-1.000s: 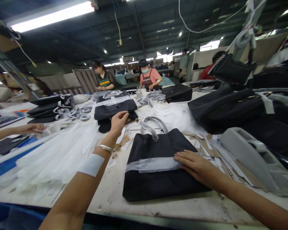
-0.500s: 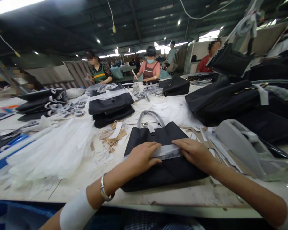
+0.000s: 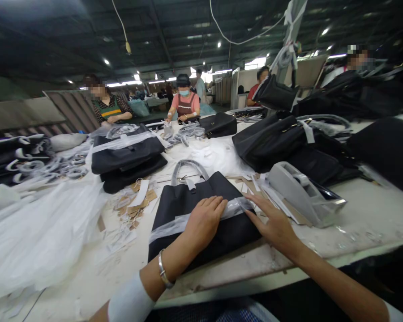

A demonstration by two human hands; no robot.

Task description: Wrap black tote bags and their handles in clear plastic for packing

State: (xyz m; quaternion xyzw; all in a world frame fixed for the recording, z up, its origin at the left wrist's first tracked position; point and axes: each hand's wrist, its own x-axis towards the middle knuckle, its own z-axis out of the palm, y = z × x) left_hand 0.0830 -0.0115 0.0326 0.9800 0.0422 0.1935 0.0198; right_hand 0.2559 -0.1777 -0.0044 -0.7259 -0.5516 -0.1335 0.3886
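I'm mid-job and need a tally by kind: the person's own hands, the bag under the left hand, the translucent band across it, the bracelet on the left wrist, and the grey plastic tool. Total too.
Hands: 2 (left hand, right hand)
Black bag: 1
Translucent band: 1
Silver bracelet: 1
Grey plastic tool: 1
Total: 6

Across the table, a person in a pink top and brown apron (image 3: 186, 105) stands, with another in a green apron (image 3: 111, 109) over to the left, in front of ribbed panels (image 3: 70, 114). Farther right I see a red-shirted person (image 3: 253, 93) near a hanging black bag (image 3: 278, 93). Overhead, a pale cord (image 3: 121, 22) dangles, its end yellow, under a dark ceiling (image 3: 70, 40).
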